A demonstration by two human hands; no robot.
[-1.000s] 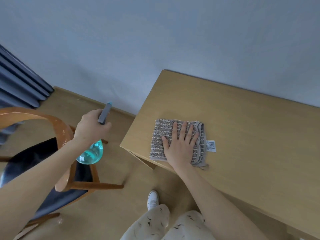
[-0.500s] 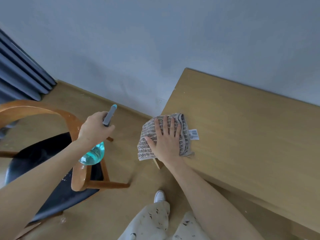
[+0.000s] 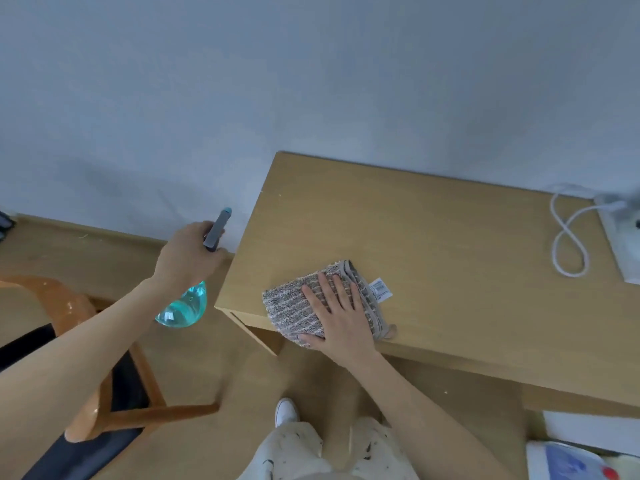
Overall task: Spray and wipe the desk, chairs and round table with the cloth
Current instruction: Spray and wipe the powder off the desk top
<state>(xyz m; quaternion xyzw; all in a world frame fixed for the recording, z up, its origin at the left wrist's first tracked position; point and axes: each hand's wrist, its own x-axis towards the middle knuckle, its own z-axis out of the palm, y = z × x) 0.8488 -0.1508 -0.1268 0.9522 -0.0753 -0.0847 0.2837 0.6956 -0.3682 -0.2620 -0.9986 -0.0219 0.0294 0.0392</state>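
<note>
Near the desk's point(image 3: 433, 237) front left corner, your right hand point(image 3: 341, 318) presses the cloth point(image 3: 294, 308) with fingers spread flat, overhanging the edge where it could slip off, while your left hand point(image 3: 183, 258) grips the spray bottle point(image 3: 187, 306) beside the desk.

The striped grey-and-beige folded cloth point(image 3: 311, 303) has come back from overhanging the left corner of the light wooden counter point(image 3: 433, 237), now lying just inside the front edge under the flat right hand point(image 3: 341, 320) (its white tag pointing right). The view has swung right, revealing a white cable point(image 3: 568, 244) and power strip point(image 3: 623, 237).
</note>
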